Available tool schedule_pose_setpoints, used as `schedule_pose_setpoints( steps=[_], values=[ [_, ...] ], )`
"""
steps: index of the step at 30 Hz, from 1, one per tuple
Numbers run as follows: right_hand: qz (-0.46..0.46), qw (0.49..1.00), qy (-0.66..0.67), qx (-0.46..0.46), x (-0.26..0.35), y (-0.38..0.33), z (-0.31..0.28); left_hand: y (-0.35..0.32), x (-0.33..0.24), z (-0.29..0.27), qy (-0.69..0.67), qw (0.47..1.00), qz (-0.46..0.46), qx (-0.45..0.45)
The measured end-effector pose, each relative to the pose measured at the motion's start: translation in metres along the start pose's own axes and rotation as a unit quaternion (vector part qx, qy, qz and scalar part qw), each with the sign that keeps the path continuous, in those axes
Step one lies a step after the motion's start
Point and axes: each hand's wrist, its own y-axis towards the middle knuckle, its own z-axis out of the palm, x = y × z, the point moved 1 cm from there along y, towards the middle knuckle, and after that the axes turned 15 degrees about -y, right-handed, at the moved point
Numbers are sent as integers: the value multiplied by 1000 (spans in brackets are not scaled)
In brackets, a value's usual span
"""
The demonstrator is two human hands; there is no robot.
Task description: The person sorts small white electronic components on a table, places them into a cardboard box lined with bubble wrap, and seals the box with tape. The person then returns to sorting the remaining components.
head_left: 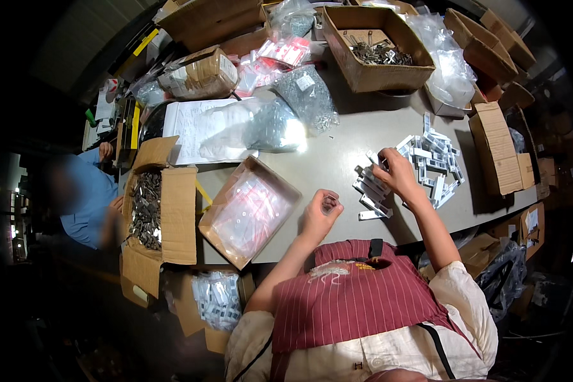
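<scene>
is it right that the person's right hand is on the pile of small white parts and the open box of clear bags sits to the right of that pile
Not quite. The head view shows the right hand on the pile of small white parts, but the open box of clear bags sits to the left of that pile, beyond the left hand, not to its right.

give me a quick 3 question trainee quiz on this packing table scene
1. True or false: the right hand is over the row of small white packets.
2. Which hand holds a small clear bag? A) left hand B) right hand C) neither
3. What fills the open carton at the table's left end, near the person in blue?

Key
1. True; it reaches onto the row, beside the looser white pile.
2. A; the small clear bag sits at its fingertips.
3. Small dark metal parts.
</scene>
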Motion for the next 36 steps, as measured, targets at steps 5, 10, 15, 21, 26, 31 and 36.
schedule_pose_setpoints(
  steps=[5,10,15,21,26,31,36],
  values=[
    [-3,997,-75,26,-7,1,5,1,6,2,-16,1000,7,10],
    [-55,998,-37,-2,-6,-7,8,-1,5,1,-18,1000,14,7],
    [-25,988,-32,146,-4,-13,10,-2,3,5,-27,999,13,19],
    [75,990,60,102,-10,-16,15,-1,2,8,3,1000,-8,9],
    [166,966,158,123,-6,-19,7,1,9,6,-29,1000,4,0],
    [147,976,125,104,-6,-18,15,10,5,18,-33,999,-4,24],
    [113,991,52,55,-1,-18,16,15,5,19,-24,999,-4,34]
  ],
)
